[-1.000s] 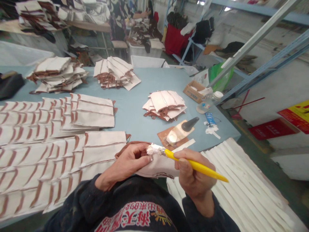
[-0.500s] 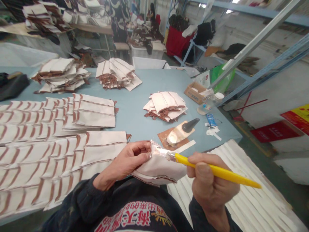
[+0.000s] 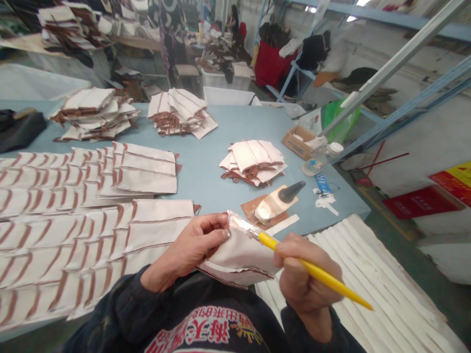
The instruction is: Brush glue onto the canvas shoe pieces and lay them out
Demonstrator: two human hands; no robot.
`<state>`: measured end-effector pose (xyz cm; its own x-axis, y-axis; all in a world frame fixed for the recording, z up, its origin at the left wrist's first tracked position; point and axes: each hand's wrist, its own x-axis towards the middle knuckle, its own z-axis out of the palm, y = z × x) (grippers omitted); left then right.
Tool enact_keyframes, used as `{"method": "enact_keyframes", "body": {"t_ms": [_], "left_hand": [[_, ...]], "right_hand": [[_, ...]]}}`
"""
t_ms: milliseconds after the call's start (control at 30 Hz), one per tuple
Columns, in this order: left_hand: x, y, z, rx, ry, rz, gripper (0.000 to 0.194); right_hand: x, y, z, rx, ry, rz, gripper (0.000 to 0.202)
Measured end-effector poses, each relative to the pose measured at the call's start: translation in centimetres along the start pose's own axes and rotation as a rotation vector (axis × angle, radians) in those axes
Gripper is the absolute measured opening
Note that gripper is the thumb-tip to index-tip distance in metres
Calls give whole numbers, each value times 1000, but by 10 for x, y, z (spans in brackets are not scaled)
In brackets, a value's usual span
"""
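Between thumb and fingers, my left hand (image 3: 195, 245) pinches the upper left corner of a cream fabric piece (image 3: 245, 260) with brown seams, held in front of my chest. My right hand (image 3: 309, 274) is closed round the yellow handle of a paintbrush (image 3: 316, 272). The brush's bristles, coated in something white and glossy, touch the piece's top edge close to my left fingertips. Beyond the piece, a cream-coloured bottle with a dark tapered nozzle (image 3: 279, 201) lies on a brown pad, beside a white strip (image 3: 282, 224).
Overlapping rows of cream pieces with brown edges (image 3: 91, 235) cover the table's left. Several loose piles, one a small stack (image 3: 253, 159), stand farther back. A clear jar (image 3: 322, 159) and cardboard box (image 3: 297, 142) sit at the right edge. Long white strips (image 3: 382, 279) lie lower right.
My right hand and the brush have moved left and slightly down, the handle now tilting more steeply. The bristles have shifted toward the held corner. My left hand keeps its grip.
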<state>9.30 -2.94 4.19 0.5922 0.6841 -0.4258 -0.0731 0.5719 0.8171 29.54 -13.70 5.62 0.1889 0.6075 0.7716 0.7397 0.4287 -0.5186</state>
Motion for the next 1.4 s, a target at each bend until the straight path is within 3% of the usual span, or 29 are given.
{"method": "enact_keyframes", "body": {"t_ms": [167, 400, 567, 800, 900, 1000, 1133, 1267, 1400], "left_hand": [[-1, 3, 0, -8, -19, -26, 44], [0, 5, -2, -11, 3, -22, 39], [1, 7, 1, 0, 1, -18, 43], [0, 10, 3, 76, -41, 44, 37], [0, 11, 2, 104, -6, 55, 36], [1, 15, 2, 99, -48, 65, 34], [3, 27, 2, 29, -83, 36, 36], [6, 33, -11, 89, -82, 82, 43], [6, 30, -36, 373, -153, 222, 51]], "right_hand": [[4, 7, 9, 20, 30, -75, 21], [-6, -6, -2, -13, 105, -40, 25], [-1, 2, 12, 39, -9, -3, 21], [2, 1, 19, 67, 180, 45, 21], [1, 1, 21, 42, 193, 63, 21], [5, 12, 31, -104, 212, 43, 20], [16, 27, 51, -198, 132, 61, 24], [27, 27, 59, -208, 108, 95, 32], [38, 30, 49, -252, 184, 167, 38]]}}
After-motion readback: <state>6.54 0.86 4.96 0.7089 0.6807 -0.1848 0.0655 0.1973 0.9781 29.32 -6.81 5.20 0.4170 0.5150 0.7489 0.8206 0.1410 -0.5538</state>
